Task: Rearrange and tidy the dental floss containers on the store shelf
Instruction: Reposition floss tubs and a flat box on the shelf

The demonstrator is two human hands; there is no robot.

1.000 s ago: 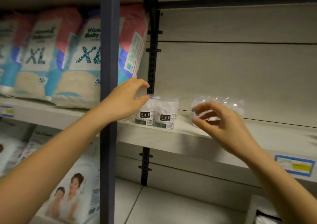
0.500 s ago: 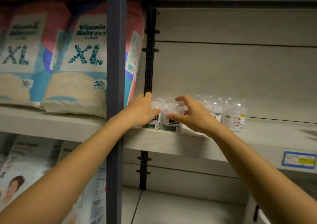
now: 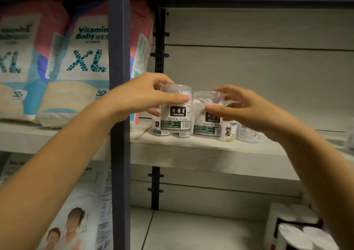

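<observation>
The left hand (image 3: 141, 94) grips the first container (image 3: 175, 113), clear plastic, thumb across its front, raised above the shelf (image 3: 210, 154). At its 3 o'clock, the right hand (image 3: 243, 108) pinches the second container (image 3: 207, 115). White floss picks (image 3: 201, 101) show inside both. Further containers (image 3: 161, 130) stand at 6 o'clock, behind.

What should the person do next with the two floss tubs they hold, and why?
Probably lower both onto the bare front strip of the shelf, side by side, labels outward. The left hand grips one floss tub, the right hand a second tub, and matching tubs stand on the shelf behind them, so this would make a neat front row.
</observation>
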